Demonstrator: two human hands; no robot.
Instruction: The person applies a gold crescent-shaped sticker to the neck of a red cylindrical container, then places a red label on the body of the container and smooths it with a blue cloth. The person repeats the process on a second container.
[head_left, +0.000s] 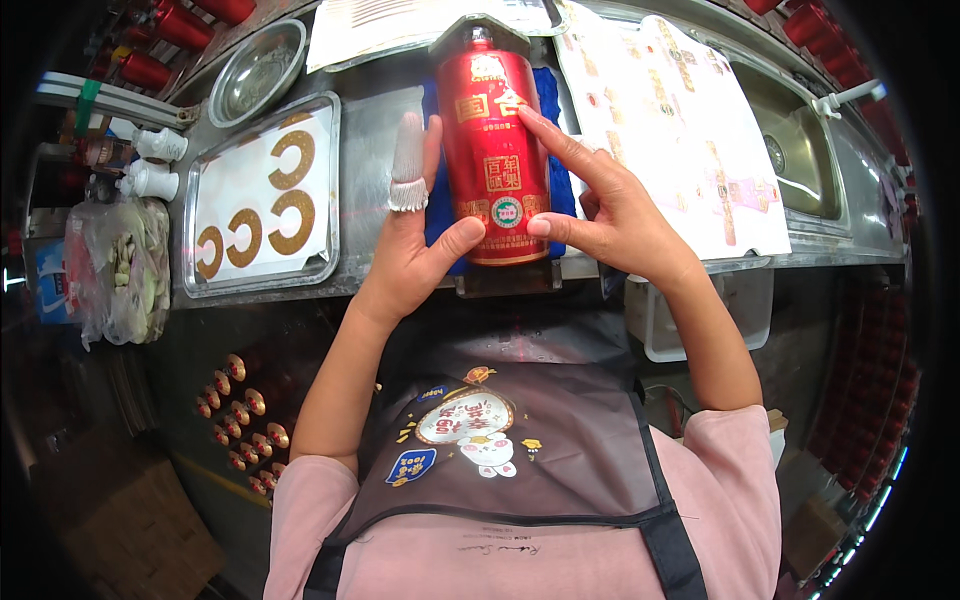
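A glossy red bottle (492,150) with gold lettering and a small round green-and-white emblem near its base lies on a dark stand (510,279) in front of me. My left hand (412,235) is at its left side, fingers stretched upward and thumb against the lower part. White ribbed covers (408,165) sheathe part of its fingers. From the right, my right hand (610,205) rests its stretched index finger on the bottle's upper side and its thumb near the emblem. The other right fingers are bent and partly hidden. Neither hand is wrapped around the bottle.
A metal tray (335,190) with gold arc-shaped decals stands on the left, below a metal bowl (258,75). Blue cloth (556,165) lies beneath the bottle. Decal sheets (660,130) cover the right, beside a sink (800,150). Several red bottles (145,70) stand at far left.
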